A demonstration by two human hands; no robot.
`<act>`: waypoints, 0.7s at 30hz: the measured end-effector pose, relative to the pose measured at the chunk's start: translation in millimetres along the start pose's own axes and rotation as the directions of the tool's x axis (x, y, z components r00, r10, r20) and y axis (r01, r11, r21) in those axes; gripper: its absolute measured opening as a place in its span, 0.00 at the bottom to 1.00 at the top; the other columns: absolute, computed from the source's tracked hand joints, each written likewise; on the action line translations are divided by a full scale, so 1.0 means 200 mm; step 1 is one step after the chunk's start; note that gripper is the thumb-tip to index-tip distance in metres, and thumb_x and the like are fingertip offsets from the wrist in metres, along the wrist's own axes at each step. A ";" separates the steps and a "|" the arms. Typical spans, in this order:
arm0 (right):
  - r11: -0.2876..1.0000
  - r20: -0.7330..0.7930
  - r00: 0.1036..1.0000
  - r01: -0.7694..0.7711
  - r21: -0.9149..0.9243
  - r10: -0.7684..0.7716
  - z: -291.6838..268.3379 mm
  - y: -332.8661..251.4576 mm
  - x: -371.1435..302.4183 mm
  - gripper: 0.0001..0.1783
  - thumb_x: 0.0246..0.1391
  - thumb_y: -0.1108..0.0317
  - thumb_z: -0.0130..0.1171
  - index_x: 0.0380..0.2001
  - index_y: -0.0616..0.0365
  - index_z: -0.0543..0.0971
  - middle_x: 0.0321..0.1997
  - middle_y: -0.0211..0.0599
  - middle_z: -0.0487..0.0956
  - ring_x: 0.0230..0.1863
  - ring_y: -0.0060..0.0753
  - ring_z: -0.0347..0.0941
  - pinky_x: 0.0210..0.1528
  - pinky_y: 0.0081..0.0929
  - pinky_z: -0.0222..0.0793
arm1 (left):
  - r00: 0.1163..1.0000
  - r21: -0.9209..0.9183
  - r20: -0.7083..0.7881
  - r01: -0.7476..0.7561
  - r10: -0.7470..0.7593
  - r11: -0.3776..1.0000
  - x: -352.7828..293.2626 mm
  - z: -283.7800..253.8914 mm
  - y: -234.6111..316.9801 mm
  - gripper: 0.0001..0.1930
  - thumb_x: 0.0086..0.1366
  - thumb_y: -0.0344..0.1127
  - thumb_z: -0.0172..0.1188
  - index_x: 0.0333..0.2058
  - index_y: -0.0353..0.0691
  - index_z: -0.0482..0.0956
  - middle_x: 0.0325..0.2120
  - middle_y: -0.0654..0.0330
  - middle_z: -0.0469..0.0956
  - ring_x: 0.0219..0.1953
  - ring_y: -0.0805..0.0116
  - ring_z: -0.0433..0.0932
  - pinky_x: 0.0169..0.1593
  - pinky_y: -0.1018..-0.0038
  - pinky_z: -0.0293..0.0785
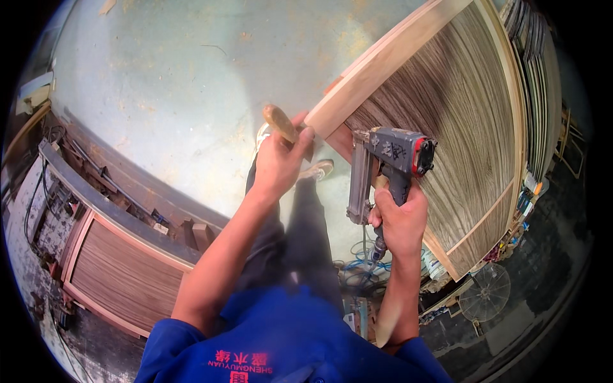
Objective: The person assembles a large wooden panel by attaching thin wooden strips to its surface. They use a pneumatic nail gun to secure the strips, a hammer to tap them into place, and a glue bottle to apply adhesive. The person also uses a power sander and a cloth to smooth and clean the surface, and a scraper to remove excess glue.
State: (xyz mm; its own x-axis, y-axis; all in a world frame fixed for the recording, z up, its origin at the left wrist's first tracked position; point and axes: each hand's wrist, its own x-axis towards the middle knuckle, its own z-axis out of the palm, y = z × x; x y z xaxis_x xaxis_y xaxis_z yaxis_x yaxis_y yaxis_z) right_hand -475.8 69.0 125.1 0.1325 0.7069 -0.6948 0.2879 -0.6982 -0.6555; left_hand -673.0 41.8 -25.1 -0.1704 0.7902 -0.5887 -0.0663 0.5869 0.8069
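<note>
My right hand [402,217] is wrapped round the grip of a grey pneumatic nail gun [397,150] with a red ring at its end. The gun's nose points left, over the near corner of a large wood-grain panel [440,89]. Pale wooden strips [383,70] frame this panel. In my closed left hand [281,159] is a wooden-handled tool [279,122], its rounded handle end sticking up past the fingers. Most of the tool's other end is hidden, so its kind cannot be told. The left fingertips are beside the end of the frame strip.
A framed wood-grain panel [128,268] rests on a machine with a long metal rail [121,204] at the left. Blue-green air hose [364,271] lies coiled by my legs. Stacked sheets [539,83] stand at the far right, with a round wire fan guard [485,292] nearer.
</note>
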 end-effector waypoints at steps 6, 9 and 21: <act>0.999 0.007 1.000 -0.011 0.035 0.011 0.00 0.00 -0.01 0.06 0.63 0.78 0.60 0.41 0.66 0.74 0.26 0.32 0.75 0.17 0.22 0.71 0.21 0.24 0.70 | 1.000 -0.011 0.017 0.000 0.000 1.000 0.01 -0.01 0.01 0.26 0.76 0.48 0.62 0.65 0.38 0.79 0.36 0.58 0.89 0.41 0.68 0.87 0.49 0.70 0.80; 0.999 -0.008 0.999 -0.036 0.031 0.036 0.00 0.00 -0.03 0.06 0.63 0.79 0.59 0.41 0.66 0.74 0.24 0.30 0.75 0.18 0.21 0.71 0.22 0.24 0.69 | 1.000 -0.017 0.022 -0.001 0.002 1.000 0.01 0.00 0.01 0.26 0.76 0.48 0.62 0.65 0.39 0.79 0.36 0.59 0.89 0.41 0.69 0.87 0.49 0.71 0.80; 0.999 -0.058 0.998 -0.009 0.053 0.013 0.00 0.12 -0.09 0.08 0.64 0.79 0.58 0.45 0.67 0.74 0.27 0.30 0.74 0.19 0.21 0.72 0.23 0.23 0.71 | 0.998 -0.004 0.067 0.017 -0.016 1.000 -0.01 -0.06 0.06 0.24 0.80 0.43 0.60 0.67 0.34 0.77 0.45 0.59 0.87 0.48 0.74 0.82 0.54 0.73 0.79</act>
State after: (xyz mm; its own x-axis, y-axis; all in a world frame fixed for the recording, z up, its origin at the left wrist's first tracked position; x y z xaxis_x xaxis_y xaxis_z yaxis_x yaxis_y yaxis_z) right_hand -471.1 40.1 121.6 0.1909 0.7035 -0.6846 0.2362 -0.7098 -0.6636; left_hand -684.9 45.4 -13.5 -0.1034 0.7905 -0.6037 -0.0726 0.5993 0.7972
